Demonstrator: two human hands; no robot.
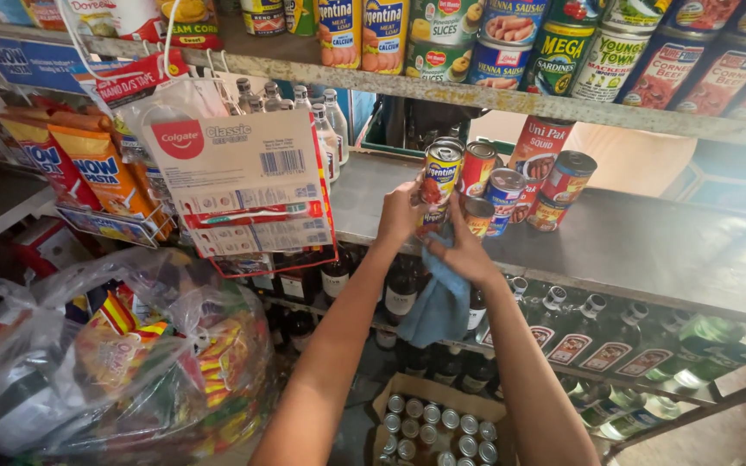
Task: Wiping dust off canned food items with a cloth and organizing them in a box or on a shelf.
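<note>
The left hand [401, 213] holds a tin can [440, 173] with a yellow and red label at the front edge of the middle shelf [649, 242]. Its grip is closed around the can's side, fingers wrapped on the label, and the can stands about upright, lifted a little above a second can [432, 217] just below it. The right hand [464, 250] presses a blue cloth [439, 302] against the lower cans, and the cloth hangs down below the shelf edge; that grip is closed loosely on the cloth.

Just to the right stands a small cluster of other cans [511, 185], some red, some blue, touching one another. Below the shelf are rows of dark bottles [580, 332], and further down an open cardboard box [438, 423] full of can tops.

The held can looks stiff and fairly heavy for its size, with a smooth, possibly slippery paper label. It should not crush, though a fall could dent it. The best hold seems to be around the middle of the side wall, as now, with the thumb opposite the fingers. The cloth is soft and limp and can be bunched anywhere.
</note>
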